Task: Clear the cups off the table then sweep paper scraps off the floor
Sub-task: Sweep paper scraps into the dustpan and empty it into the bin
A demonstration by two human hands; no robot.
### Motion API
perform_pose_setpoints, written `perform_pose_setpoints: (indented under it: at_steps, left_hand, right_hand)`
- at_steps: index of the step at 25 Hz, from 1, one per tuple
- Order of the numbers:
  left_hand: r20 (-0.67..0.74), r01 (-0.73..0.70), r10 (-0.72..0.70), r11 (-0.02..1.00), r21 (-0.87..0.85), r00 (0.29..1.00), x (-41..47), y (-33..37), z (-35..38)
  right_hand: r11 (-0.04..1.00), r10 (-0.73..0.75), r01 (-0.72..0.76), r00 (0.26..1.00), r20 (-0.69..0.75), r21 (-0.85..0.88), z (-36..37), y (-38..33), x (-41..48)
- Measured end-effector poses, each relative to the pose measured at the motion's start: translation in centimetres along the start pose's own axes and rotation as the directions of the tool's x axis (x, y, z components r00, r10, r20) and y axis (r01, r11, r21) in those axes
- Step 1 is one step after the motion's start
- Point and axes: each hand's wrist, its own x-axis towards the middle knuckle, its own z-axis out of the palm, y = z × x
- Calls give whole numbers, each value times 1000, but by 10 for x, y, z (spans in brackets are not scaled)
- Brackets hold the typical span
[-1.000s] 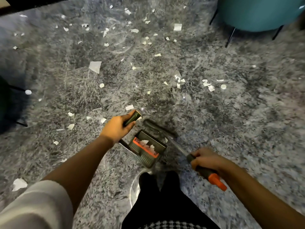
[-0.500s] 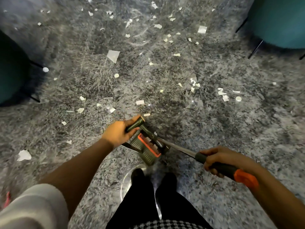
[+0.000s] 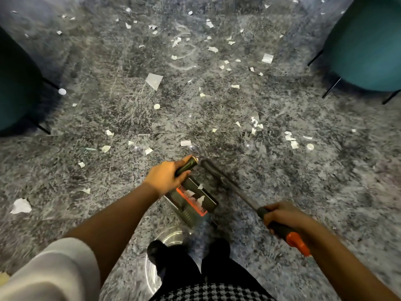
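Note:
My left hand [image 3: 166, 177] grips the dark handle [image 3: 187, 166] of a black dustpan [image 3: 194, 199] with an orange comb strip, standing on the grey speckled floor in front of my feet. A few white scraps lie inside the pan. My right hand [image 3: 282, 216] grips the broom handle [image 3: 288, 236], dark with an orange end. The broom's shaft runs up-left to its dark head [image 3: 209, 166], just right of the dustpan handle. Several white paper scraps [image 3: 154, 81] are scattered over the floor ahead, more of them toward the far middle.
A teal chair [image 3: 366, 44] on thin black legs stands at the upper right. Another teal chair [image 3: 15, 83] is at the left edge. My black shoes [image 3: 158, 250] are close behind the dustpan, with a shiny round reflection on the floor between them.
The view has tilted up and shifted, showing more floor ahead. The broom head has swung out of the dustpan to its right, and scraps now lie inside the pan.

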Motion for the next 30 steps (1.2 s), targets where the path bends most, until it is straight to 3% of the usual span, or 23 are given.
perform_pose_setpoints:
  at_steps: [3,10,17,24,30]
  left_hand:
    - [9,-46,45,996,78,999,-1,-7,1]
    - [16,-37,37,999,2,999,1,-20,-2]
    - [16,-17,16,998,53,1000,-15,-24,-5]
    - [-147,178,-205,967,-181,968,-67,-78,-29]
    - [-372,321,-500,835,-447,782,-163,-173,-55]
  right_hand:
    - [1000,17,-17,999,28,9,17,3,-3]
    - [997,20,-33,985,169,73,25,11,-18]
    - [970,-11,-17,993,117,241,-4,1,-48]
    - [993,-105,108,992,68,-41,53,-71,-30]
    - [934,-199,238,966,166,-265,149,-156,-8]
